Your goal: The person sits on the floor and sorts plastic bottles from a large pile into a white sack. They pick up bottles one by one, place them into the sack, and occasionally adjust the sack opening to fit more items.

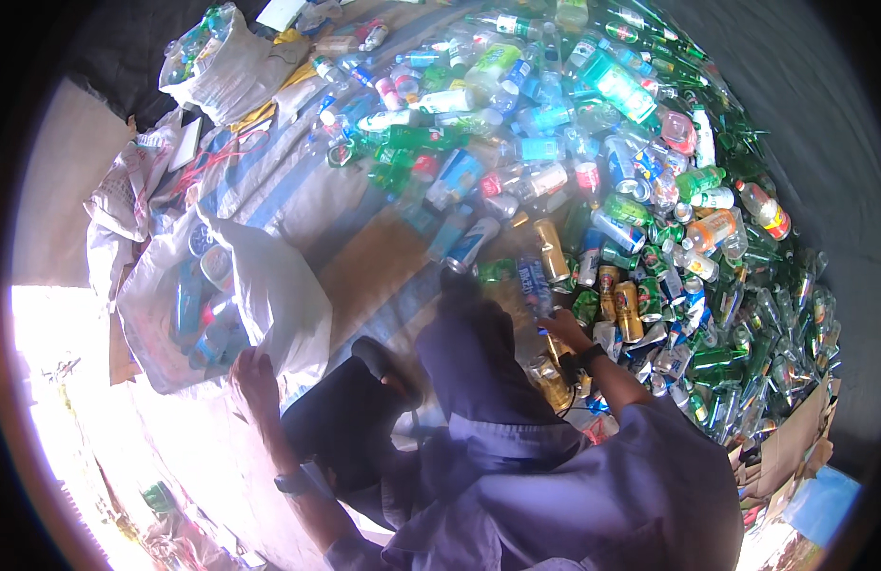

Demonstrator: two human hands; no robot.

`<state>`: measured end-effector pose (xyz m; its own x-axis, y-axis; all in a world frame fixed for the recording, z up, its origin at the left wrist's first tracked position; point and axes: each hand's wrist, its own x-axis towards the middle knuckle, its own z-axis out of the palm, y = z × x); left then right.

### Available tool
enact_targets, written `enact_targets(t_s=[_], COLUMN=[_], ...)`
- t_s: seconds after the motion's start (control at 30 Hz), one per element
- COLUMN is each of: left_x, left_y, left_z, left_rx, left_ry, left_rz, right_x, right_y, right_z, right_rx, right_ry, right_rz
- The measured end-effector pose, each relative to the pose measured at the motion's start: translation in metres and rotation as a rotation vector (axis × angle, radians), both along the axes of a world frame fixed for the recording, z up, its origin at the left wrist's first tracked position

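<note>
My left hand (pixel 257 379) is at the near edge of a white woven sack (pixel 286 290), its fingers closed on the rim. Inside the wide mouth of the sack lie several plastic bottles (pixel 212 341), some blue-tinted. On the right, my right hand (pixel 566 330) reaches to the edge of the heap, its fingers closed around the near end of a clear plastic bottle (pixel 533 283) with a blue-purple label. Gold cans (pixel 628 312) lie just beyond that hand, and another gold can (pixel 552 249) is farther off.
A large heap of bottles and cans (pixel 640 190) spreads from the far side to the right. Another filled white sack (pixel 236 81) stands at the far left. Striped sheeting (pixel 303 171) covers the ground. Cardboard (pixel 792 443) borders the heap at the near right.
</note>
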<state>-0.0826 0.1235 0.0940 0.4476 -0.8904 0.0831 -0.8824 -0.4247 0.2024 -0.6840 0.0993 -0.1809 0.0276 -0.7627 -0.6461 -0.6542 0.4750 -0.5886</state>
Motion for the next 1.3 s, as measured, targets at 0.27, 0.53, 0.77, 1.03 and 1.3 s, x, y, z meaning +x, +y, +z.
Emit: enact_targets(t_s=[0.27, 0.53, 0.77, 1.03, 1.3], left_x=[-0.014, -0.013, -0.010, 0.007, 0.014], left_y=[0.012, 0.027, 0.040, 0.060, 0.067], left_z=[0.017, 0.022, 0.030, 0.025, 0.031], left_rx=[-0.114, -0.343, -0.397, -0.489, -0.583], left_ry=[-0.169, -0.136, -0.084, -0.159, -0.176], left_rz=[-0.042, -0.038, 0.049, 0.049, -0.019], right_x=[-0.011, 0.016, 0.122, 0.290, 0.469], right_y=[0.021, -0.015, -0.105, -0.151, -0.129], right_z=[0.004, 0.070, 0.226, 0.381, 0.388], right_rx=[-0.577, -0.187, -0.341, -0.739, -0.989], right_ry=[-0.005, -0.388, -0.352, -0.589, -0.432], right_rz=[0.470, -0.090, 0.221, 0.630, 1.117])
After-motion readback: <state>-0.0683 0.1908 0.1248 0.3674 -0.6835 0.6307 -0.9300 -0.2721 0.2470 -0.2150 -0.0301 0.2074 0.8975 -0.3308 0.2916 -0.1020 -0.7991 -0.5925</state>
